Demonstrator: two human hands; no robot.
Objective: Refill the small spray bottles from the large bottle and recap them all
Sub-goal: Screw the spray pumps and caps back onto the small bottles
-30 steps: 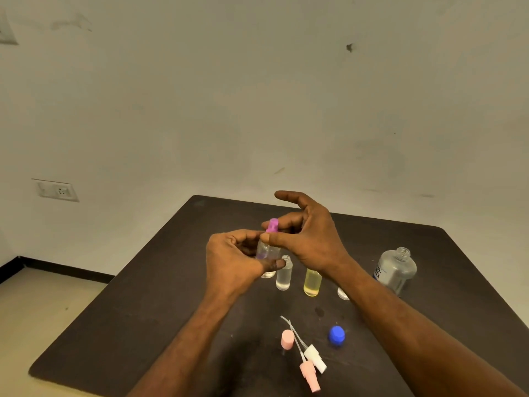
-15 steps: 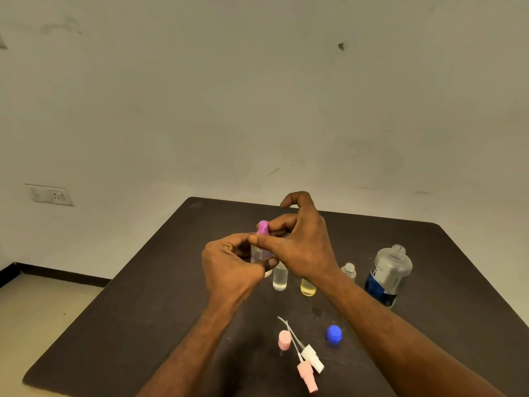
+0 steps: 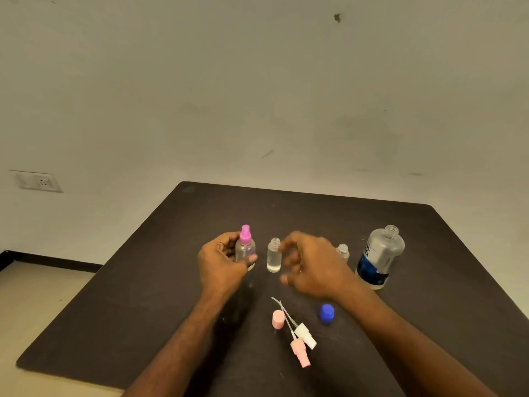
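Observation:
My left hand (image 3: pixel 221 265) grips a small clear spray bottle (image 3: pixel 245 249) with a magenta sprayer top, standing low at the dark table (image 3: pixel 143 296). My right hand (image 3: pixel 312 267) hovers to its right with fingers loosely curled, holding nothing, blurred. Between the hands stands an uncapped small clear bottle (image 3: pixel 274 255). Another uncapped small bottle (image 3: pixel 342 251) peeks out behind my right hand. The large bottle (image 3: pixel 380 256), uncapped with a blue label, stands at the right. The yellowish bottle is hidden.
Near the front lie a pink cap (image 3: pixel 277 319), a white sprayer head (image 3: pixel 305 333), a pink sprayer head (image 3: pixel 299 352) with dip tubes, and a blue cap (image 3: pixel 327 312). A wall socket (image 3: pixel 38 181) is on the left wall.
My right hand has let go of the magenta sprayer top and moved right and down. My left hand has lowered the capped bottle to the table.

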